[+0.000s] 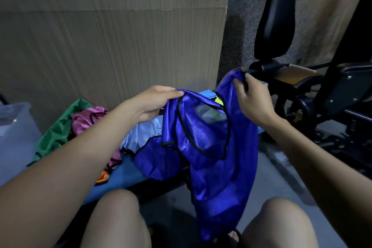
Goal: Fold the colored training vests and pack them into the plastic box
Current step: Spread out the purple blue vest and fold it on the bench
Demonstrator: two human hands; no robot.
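Observation:
A blue training vest [217, 163] with black trim hangs in front of me, held up by both shoulder straps. My left hand [155, 102] pinches one strap at the left. My right hand [253, 100] grips the other strap, raised higher at the right. The vest's lower end droops between my knees. A pile of other vests lies on a blue surface [124, 177] at the left: green [58, 133], pink [88, 121], light blue [141, 137] and a bit of orange [102, 177]. The translucent plastic box [16, 137] stands at the far left.
A corrugated cardboard wall [112, 46] stands behind the pile. A black exercise bench and its frame [322, 90] fill the right side. Grey floor [271, 183] lies below, with my bare knees at the bottom edge.

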